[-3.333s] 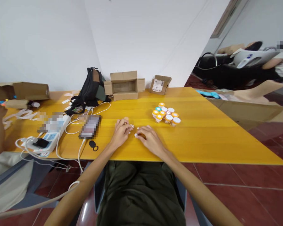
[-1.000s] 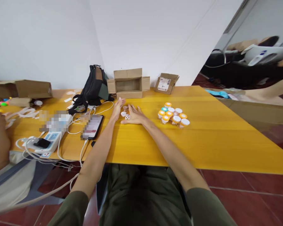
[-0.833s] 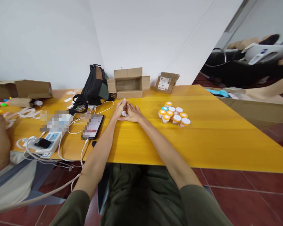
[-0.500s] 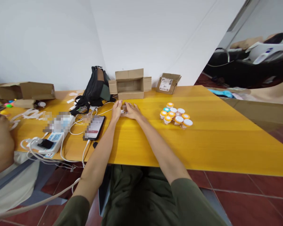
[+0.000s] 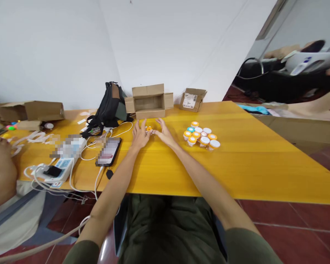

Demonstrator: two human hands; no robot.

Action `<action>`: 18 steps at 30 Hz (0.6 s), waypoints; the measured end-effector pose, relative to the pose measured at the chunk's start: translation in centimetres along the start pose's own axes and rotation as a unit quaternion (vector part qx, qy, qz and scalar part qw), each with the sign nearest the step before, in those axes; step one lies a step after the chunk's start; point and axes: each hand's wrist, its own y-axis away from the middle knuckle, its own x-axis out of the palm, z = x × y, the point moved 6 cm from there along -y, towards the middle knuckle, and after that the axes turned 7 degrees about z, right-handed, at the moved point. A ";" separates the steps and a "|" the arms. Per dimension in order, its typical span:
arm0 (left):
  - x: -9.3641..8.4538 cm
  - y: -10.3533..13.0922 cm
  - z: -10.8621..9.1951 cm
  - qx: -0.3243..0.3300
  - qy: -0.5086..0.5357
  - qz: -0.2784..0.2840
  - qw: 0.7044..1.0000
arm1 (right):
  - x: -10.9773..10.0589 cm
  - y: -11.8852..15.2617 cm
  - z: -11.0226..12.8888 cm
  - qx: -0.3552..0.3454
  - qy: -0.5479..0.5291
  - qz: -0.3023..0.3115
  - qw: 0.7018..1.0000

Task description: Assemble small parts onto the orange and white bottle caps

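Note:
Several small clear jars (image 5: 191,139) with orange, white and teal lids stand grouped on the table, right of my hands. Between my hands lie small orange and white pieces (image 5: 149,128), too small and half covered to name surely. My left hand (image 5: 140,136) is beside them, its fingers spread forward and its thumb close to the pieces. From the other side my right hand (image 5: 165,135) has its fingers stretched out and apart, with the thumb pointing in at the pieces. Neither hand is closed around anything visible.
Behind my hands stand an open cardboard box (image 5: 150,113), a smaller carton (image 5: 192,99) and a black backpack (image 5: 108,104). To the left lie a phone (image 5: 109,152), a white power strip (image 5: 62,170) and cables. Another person's arm (image 5: 1,165) rests at far left.
My hands were close together around a small clear jar. Now they have come apart with fingers spread, and orange and white pieces show between them. The view has shifted slightly.

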 end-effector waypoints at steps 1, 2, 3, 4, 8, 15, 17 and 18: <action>0.1 0.1 -0.4 -0.008 -0.037 0.015 0.999 | -0.4 0.7 -0.2 -0.004 -0.009 -0.011 1.000; 0.2 0.2 -0.8 -0.014 -0.065 0.025 0.997 | -0.7 1.3 -0.2 -0.011 -0.013 -0.017 1.000; 0.2 0.1 -1.1 -0.018 -0.084 0.036 0.996 | -0.9 1.9 -0.1 -0.019 -0.012 -0.021 1.000; 0.2 0.0 -1.3 -0.020 -0.096 0.043 0.994 | -1.2 2.6 0.1 -0.027 -0.005 -0.025 0.999; 0.3 -0.8 -1.5 -0.017 -0.112 0.053 0.992 | -2.1 4.5 1.7 -0.050 0.064 -0.051 0.995; 0.4 -0.4 -2.3 0.037 -0.133 0.046 0.989 | -2.9 8.2 6.2 -0.139 0.251 -0.055 0.956; 0.5 -0.3 -2.6 0.044 -0.146 0.052 0.987 | -3.4 9.6 7.2 -0.162 0.314 -0.055 0.934; 0.5 -0.3 -2.8 0.044 -0.149 0.053 0.986 | -3.9 10.3 7.5 -0.172 0.344 -0.059 0.921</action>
